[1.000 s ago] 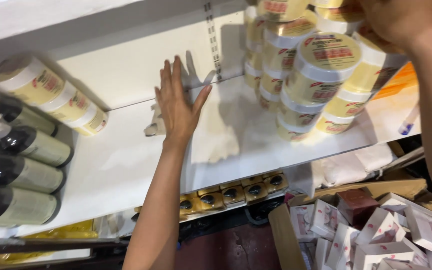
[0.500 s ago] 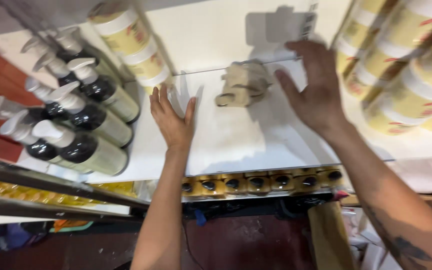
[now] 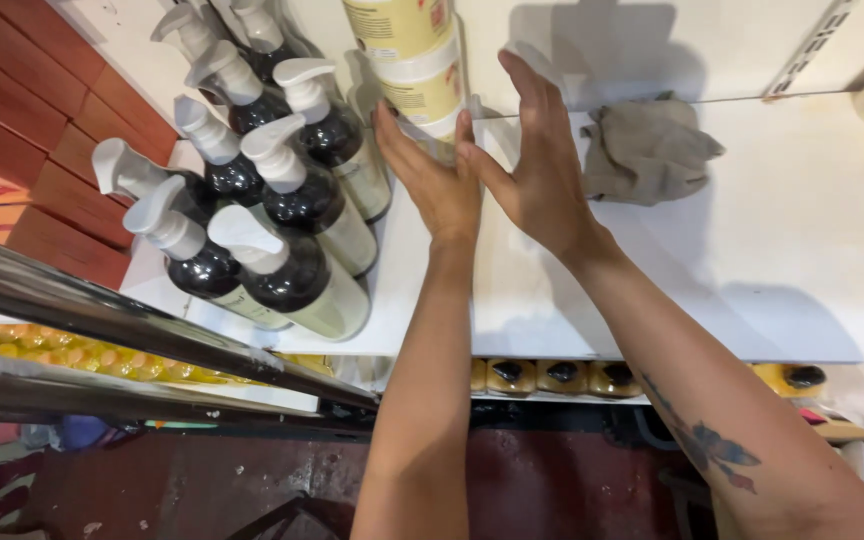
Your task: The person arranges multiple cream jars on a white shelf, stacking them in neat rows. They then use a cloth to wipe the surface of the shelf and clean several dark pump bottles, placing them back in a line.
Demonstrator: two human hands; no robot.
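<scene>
Open hands [image 3: 432, 180] beside cream jars [image 3: 412, 60]

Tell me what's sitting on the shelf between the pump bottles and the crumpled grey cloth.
In the head view, a stack of cream jars stands at the back, with the left hand and right hand open, reaching toward it between the pump bottles and grey cloth.

Shelf board [image 3: 752, 280]: smooth white laminate, showing a faint matt sheen. Pump bottles [image 3: 282, 250], standing at the shelf board's left end: glossy dark plastic, with white plastic pump heads and pale paper-like labels. Stacked jars [image 3: 417, 75], at the shelf board's rear: cream plastic, lightly glossy. Rag [image 3: 647, 150], lying crumpled on the shelf board: grey-beige cloth, matt and soft-looking. Rail [image 3: 102, 320], running below the shelf board's left end: polished metal, reflecting light.
</scene>
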